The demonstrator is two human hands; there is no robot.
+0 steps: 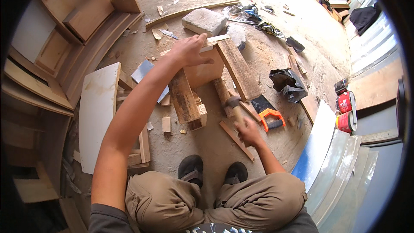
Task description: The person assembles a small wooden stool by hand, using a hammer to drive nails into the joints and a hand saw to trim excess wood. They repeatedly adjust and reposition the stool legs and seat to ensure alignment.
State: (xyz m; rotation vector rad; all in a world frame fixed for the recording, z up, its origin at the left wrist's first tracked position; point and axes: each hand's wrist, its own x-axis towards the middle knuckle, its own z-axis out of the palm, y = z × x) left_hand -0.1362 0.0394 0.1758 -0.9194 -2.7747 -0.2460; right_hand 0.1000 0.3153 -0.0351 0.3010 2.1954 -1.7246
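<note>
A small wooden frame (238, 70) of rough boards stands on the ground in front of me, with a thin panel (206, 70) between its sides. My left hand (190, 52) grips its upper left corner, fingers over the far edge and thumb stretched along the inside. In my right hand (249, 133) is a hammer (236, 107), held by its wooden handle. The dark hammer head is up near the lower end of the frame's right board; I cannot tell whether they touch. A handsaw (270, 116) with an orange and black handle lies just right of the hammer.
A concrete block (204, 21) sits behind the frame. A white board (98, 116) leans over wood pieces at left, beside large wooden cabinets (92, 15). Black plastic (288, 85), red cans (344, 102) and glossy sheets (330, 166) are at right. Offcuts surround my feet.
</note>
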